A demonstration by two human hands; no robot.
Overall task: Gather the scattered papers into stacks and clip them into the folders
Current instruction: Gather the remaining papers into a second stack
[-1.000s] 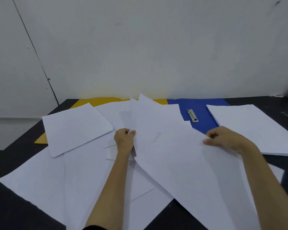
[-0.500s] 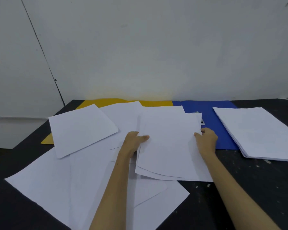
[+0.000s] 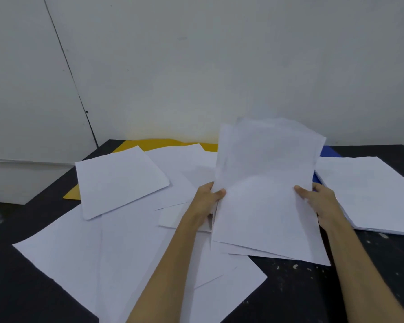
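I hold a loose bundle of white sheets (image 3: 264, 197) tilted up off the table, its top edge raised toward the wall. My left hand (image 3: 205, 201) grips its left edge and my right hand (image 3: 322, 201) grips its right edge. Several more white sheets (image 3: 117, 183) lie scattered over the left and middle of the black table (image 3: 301, 283). A neat stack of paper (image 3: 371, 190) lies at the right. A yellow folder (image 3: 154, 143) lies at the back under the sheets. Only a corner of the blue folder (image 3: 329, 152) shows behind the bundle; its clip is hidden.
A grey-white wall (image 3: 219, 66) rises directly behind the table. A white cabinet or ledge (image 3: 21, 178) stands beside the table's left edge. Bare black tabletop shows at the front right, flecked with white specks.
The bundle lay flat on the table between my hands. Now both hands have lifted and tilted it upright, and it covers most of the blue folder and its clip.
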